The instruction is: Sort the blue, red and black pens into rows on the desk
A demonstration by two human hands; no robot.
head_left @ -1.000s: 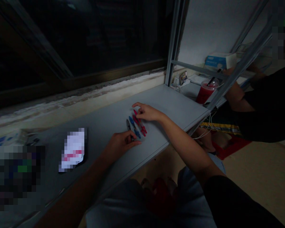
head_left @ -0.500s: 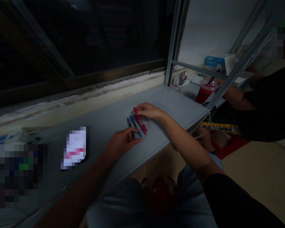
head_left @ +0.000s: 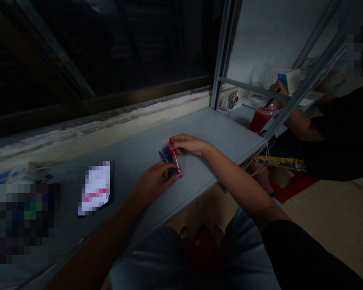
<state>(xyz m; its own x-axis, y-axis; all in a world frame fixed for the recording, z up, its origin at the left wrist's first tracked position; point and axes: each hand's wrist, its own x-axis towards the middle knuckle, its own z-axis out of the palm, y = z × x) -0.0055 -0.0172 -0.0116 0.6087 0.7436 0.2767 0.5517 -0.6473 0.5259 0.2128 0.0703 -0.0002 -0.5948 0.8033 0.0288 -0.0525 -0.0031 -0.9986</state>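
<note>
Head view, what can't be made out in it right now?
All in the head view:
Other pens: lower parts partly hidden by the left hand.
Red pen: upper part partly covered by the right hand.
Phone: screen content lost to pixelation.
Dark thing at left: pixelated, unidentifiable.
Co-worker's shirt: cut off by right edge.

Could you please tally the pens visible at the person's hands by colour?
Black pen: 1
Blue pen: 1
Red pens: 2
Total: 4 pens in view, some partly hidden by the hands
</note>
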